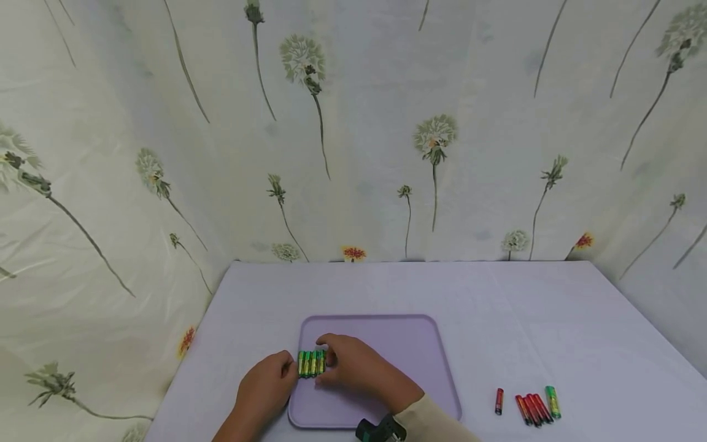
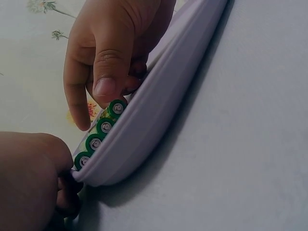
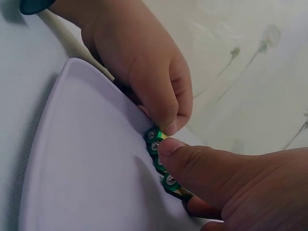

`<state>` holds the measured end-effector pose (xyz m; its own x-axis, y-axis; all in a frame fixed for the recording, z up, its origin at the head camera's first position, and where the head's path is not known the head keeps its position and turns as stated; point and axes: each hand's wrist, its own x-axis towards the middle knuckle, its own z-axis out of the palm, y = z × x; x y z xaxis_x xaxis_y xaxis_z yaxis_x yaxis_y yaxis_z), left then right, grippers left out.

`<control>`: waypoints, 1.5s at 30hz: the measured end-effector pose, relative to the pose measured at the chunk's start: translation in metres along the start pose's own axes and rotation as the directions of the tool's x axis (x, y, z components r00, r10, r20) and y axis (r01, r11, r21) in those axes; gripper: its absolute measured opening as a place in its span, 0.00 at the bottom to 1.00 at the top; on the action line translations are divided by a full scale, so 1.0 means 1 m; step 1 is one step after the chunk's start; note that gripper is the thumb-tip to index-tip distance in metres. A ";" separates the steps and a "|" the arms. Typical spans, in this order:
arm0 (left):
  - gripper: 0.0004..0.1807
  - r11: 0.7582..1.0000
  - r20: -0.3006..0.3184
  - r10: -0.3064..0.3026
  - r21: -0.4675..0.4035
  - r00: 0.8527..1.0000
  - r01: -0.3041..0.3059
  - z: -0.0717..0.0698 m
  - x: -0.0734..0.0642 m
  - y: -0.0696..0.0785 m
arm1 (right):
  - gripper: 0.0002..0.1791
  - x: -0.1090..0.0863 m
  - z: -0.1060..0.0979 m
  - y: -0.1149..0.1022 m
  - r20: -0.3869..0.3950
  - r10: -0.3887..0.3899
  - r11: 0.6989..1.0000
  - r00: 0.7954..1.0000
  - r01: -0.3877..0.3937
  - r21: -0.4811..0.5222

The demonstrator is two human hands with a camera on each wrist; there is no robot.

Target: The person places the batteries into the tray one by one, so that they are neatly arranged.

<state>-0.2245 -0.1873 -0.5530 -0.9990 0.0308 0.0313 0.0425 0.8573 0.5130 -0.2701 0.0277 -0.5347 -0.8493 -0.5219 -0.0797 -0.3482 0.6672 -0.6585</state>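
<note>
Several green-and-yellow batteries lie side by side in a row against the left rim of a lilac tray. My left hand grips that rim beside the leftmost battery, its fingers curled; the left wrist view shows some of them below the rim. From the right, my right hand reaches over the tray and holds the battery at the row's right end, thumb at its near end and index finger toward its far end. In the right wrist view, the thumb partly covers the row of batteries.
Right of the tray, on the white-covered table, lie a lone red battery, a cluster of several red batteries and a green battery. A dandelion-print cloth hangs behind and along the sides.
</note>
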 end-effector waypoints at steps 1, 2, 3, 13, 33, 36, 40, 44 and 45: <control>0.11 1.000 0.001 0.000 -0.001 1.000 0.000 0.000 0.000 0.000 | 0.40 0.000 0.000 0.000 0.001 0.003 1.000 1.000 -0.003 0.004; 0.11 1.000 0.002 0.000 0.000 1.000 0.000 0.000 0.000 0.001 | 0.40 0.000 -0.001 0.001 0.002 0.006 1.000 1.000 -0.006 0.009; 0.11 1.000 0.004 0.000 0.000 1.000 0.000 0.000 0.000 0.001 | 0.39 0.000 -0.001 0.001 0.002 0.006 1.000 1.000 -0.006 0.014; 0.11 1.000 0.014 -0.002 -0.001 1.000 0.002 0.000 -0.002 0.003 | 0.39 -0.002 -0.003 0.005 0.017 -0.010 1.000 1.000 0.010 0.011; 0.11 1.000 0.014 -0.007 -0.005 1.000 0.007 0.000 -0.005 0.002 | 0.39 -0.009 -0.018 0.009 0.015 -0.020 1.000 1.000 0.020 0.009; 0.11 1.000 0.008 -0.014 0.004 1.000 0.014 0.001 -0.005 0.002 | 0.39 -0.013 -0.027 0.010 0.004 -0.018 1.000 1.000 0.018 0.002; 0.11 1.000 0.004 -0.016 0.006 1.000 0.016 0.001 -0.004 0.002 | 0.38 -0.021 -0.040 0.014 -0.004 -0.017 1.000 1.000 0.017 -0.002; 0.11 1.000 0.001 -0.014 0.006 1.000 0.014 0.001 -0.004 0.002 | 0.38 -0.029 -0.051 0.022 -0.006 -0.002 1.000 1.000 0.002 0.013; 0.11 1.000 0.001 -0.019 0.006 1.000 0.019 0.001 -0.003 0.002 | 0.38 -0.031 -0.053 0.025 -0.007 0.001 1.000 1.000 -0.001 0.011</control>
<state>-0.2213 -0.1850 -0.5525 -0.9997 0.0152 0.0211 0.0238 0.8607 0.5085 -0.2732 0.0885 -0.5086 -0.8523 -0.5175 -0.0755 -0.3428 0.6618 -0.6668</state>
